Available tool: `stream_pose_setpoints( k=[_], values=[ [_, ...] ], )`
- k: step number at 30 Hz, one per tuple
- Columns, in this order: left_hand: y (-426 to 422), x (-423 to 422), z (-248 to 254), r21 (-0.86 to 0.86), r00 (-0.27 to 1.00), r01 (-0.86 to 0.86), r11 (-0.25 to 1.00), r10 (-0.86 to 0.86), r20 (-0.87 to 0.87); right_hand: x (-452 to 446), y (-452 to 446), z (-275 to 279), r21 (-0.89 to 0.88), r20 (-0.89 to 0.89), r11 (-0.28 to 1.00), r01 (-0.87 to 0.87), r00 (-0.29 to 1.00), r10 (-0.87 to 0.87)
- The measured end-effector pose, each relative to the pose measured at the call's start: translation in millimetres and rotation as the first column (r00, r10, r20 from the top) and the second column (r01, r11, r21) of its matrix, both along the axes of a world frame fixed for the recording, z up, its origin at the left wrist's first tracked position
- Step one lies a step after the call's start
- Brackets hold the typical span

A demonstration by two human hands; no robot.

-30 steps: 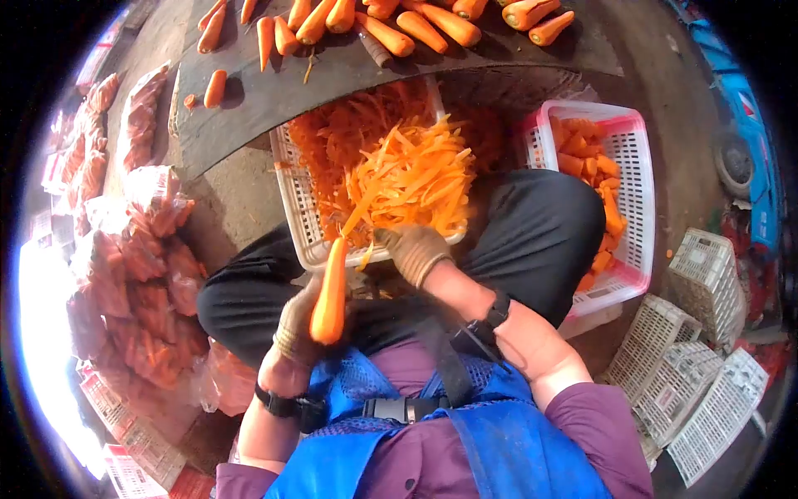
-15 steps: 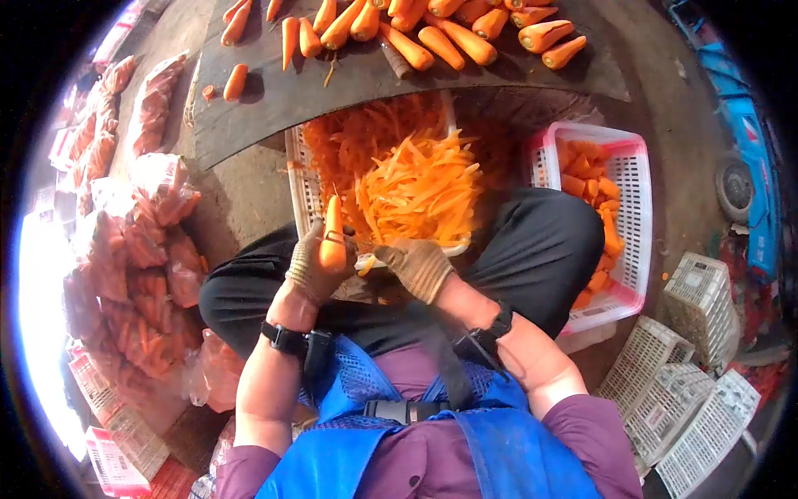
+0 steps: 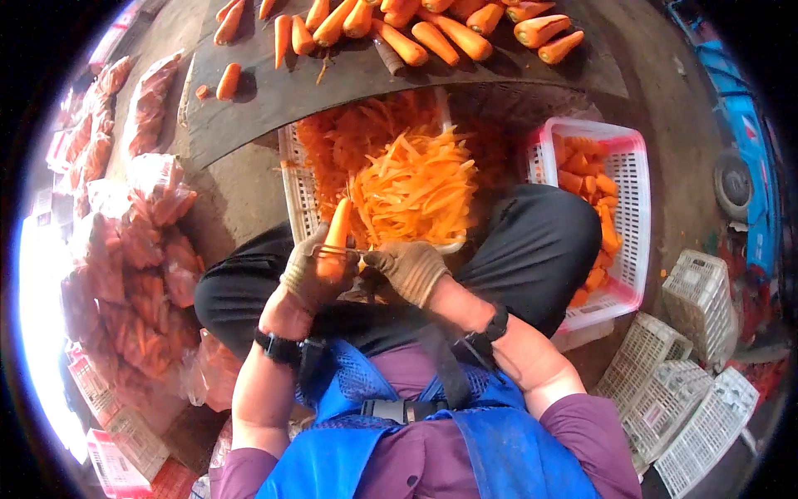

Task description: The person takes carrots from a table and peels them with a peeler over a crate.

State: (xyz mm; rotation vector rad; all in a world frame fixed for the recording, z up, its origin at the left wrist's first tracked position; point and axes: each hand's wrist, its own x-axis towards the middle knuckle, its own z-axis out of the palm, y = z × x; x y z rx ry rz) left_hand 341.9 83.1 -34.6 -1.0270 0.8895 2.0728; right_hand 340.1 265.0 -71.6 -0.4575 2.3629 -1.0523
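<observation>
Clearly, hands (gloved) angle inward at a carrot.

No readable lettering or numbers; a small red-and-white marking on the blue vehicle, illegible.

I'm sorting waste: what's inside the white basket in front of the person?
Orange peelings lie heaped in the white basket. They cover its bottom, and the dark board overhangs its far end, hiding that part.

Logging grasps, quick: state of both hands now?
Left hand: closed, holding a carrot.
Right hand: closed on a thin tool, likely a peeler.
</observation>
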Motion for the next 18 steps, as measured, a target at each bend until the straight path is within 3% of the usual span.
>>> stream_pose_setpoints(
  k=[2, 3, 4, 6, 8, 10, 11, 12, 14, 18],
  values=[
    [-1.8, 17.2, 14.2, 0.14, 0.995, 0.085, 0.987, -0.076, -0.065, -0.4, 1.6, -5.2, 0.014, 0.033, 0.998, 0.066, 0.997, -0.066],
    [6.8, 28.0, 22.0, -0.202, 0.99, 0.114, 0.973, -0.128, -0.06, -4.1, 3.8, -12.0, 0.021, 0.095, 0.991, 0.134, 0.986, -0.136],
    [9.3, 33.1, 35.6, -0.15, 0.997, 0.075, 0.986, -0.075, 0.009, -7.4, 5.5, -18.2, 0.03, 0.157, 0.979, 0.199, 0.967, -0.202],
    [5.4, 45.4, 62.8, -0.093, 0.988, 0.153, 0.984, -0.151, 0.031, -10.3, 6.8, -24.8, -0.003, 0.194, 0.969, 0.249, 0.95, -0.244],
    [9.8, 47.8, 68.9, -0.117, 0.999, -0.008, 0.993, 0.014, 0.048, -8.7, 4.4, -26.8, -0.039, 0.186, 0.948, 0.317, 0.934, -0.304],
    [0.5, 50.2, 51.5, -0.121, 0.994, -0.105, 0.987, 0.106, 0.005, -12.0, 1.1, -22.2, -0.024, 0.223, 0.971, 0.237, 0.948, -0.226],
    [-6.5, 46.3, 45.7, -0.037, 0.995, -0.031, 0.999, 0.028, -0.097, -14.1, -0.3, -19.7, -0.016, 0.24, 0.981, 0.195, 0.953, -0.185],
    [-5.4, 41.5, 39.8, -0.048, 0.986, -0.131, 0.99, 0.125, -0.107, -14.1, -1.1, -18.0, -0.027, 0.207, 0.985, 0.168, 0.965, -0.159],
    [-8.9, 32.7, 24.7, 0.097, 0.978, -0.169, 0.981, 0.179, -0.107, -9.3, -0.1, -14.0, -0.038, 0.144, 0.992, 0.121, 0.983, -0.115],
    [-15.1, 16.2, -4.7, 0.079, 0.98, -0.198, 0.977, 0.2, -0.011, -1.9, -0.5, -3.2, -0.169, 0.054, 0.983, 0.064, 0.997, -0.056]
  ],
)
